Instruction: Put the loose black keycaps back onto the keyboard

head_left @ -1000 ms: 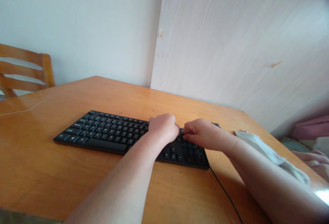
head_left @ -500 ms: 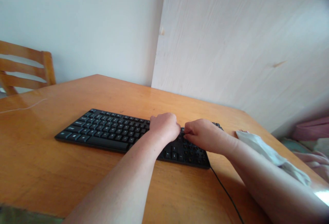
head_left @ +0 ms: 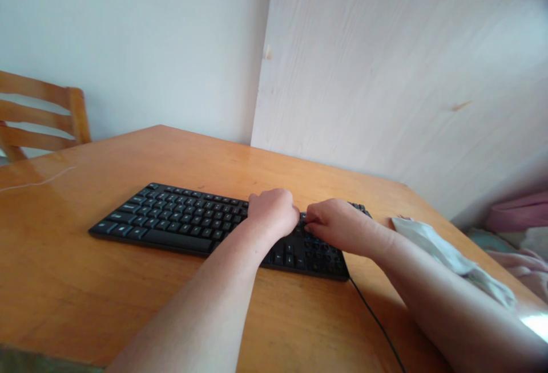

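A black keyboard [head_left: 180,240] lies flat on the wooden table. Its number pad [head_left: 323,259] at the right end shows bare sockets where keycaps are off; the letter keys to the left are in place. My left hand [head_left: 274,209] is closed over the keyboard's upper right part, its fingertips hidden behind the hand. Just right of it, my right hand [head_left: 336,222] is closed above the number pad with thumb and fingers bent together. Whatever either hand pinches does not show.
A cable [head_left: 377,321] runs from the keyboard toward the table's front edge. A pale cloth [head_left: 436,244] lies to the right of my right hand. On the left, a wooden chair [head_left: 40,113] stands beyond the wooden table [head_left: 141,299]. A pale board [head_left: 342,76] leans behind.
The view has shifted very slightly. Both hands keep nearly the same closed pose over the keyboard, which stays in place.
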`<act>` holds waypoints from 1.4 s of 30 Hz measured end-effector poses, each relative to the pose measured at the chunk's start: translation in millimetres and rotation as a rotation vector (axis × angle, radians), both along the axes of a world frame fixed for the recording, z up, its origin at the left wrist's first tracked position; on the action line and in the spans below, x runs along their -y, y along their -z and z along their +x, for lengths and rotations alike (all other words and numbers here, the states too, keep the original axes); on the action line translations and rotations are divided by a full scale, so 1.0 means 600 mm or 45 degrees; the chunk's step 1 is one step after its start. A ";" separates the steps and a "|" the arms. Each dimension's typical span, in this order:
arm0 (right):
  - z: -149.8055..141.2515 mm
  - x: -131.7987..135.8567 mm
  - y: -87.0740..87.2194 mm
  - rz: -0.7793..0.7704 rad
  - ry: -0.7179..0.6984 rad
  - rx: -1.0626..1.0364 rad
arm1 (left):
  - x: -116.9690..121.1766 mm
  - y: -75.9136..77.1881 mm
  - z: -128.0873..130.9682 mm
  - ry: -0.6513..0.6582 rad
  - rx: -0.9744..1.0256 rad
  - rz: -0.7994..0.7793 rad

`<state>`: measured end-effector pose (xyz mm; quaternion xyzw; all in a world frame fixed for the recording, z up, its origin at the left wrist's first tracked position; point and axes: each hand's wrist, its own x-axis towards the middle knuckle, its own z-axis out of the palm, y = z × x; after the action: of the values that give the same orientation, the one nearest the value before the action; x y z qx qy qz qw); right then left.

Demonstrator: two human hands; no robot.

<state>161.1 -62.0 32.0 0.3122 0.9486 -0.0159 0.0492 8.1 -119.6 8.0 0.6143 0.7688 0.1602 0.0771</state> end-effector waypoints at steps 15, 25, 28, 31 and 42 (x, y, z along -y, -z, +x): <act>0.034 -0.004 -0.046 -0.315 -0.186 0.011 | -0.003 0.014 0.000 0.063 -0.013 0.060; 0.038 0.000 -0.045 -0.243 -0.287 0.027 | -0.009 0.028 0.004 0.083 -0.005 0.084; 0.033 0.006 -0.043 -0.172 -0.289 0.056 | -0.010 0.032 0.005 0.074 -0.026 0.101; 0.029 0.010 -0.041 -0.130 -0.274 0.073 | -0.010 0.034 0.006 0.073 -0.043 0.118; 0.048 -0.006 -0.058 -0.272 -0.307 0.006 | -0.010 0.022 0.001 0.079 0.046 0.071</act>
<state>190.0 -58.3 66.9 0.1890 0.9720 -0.1100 0.0861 8.9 -113.5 -5.1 0.6368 0.7430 0.1901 0.0788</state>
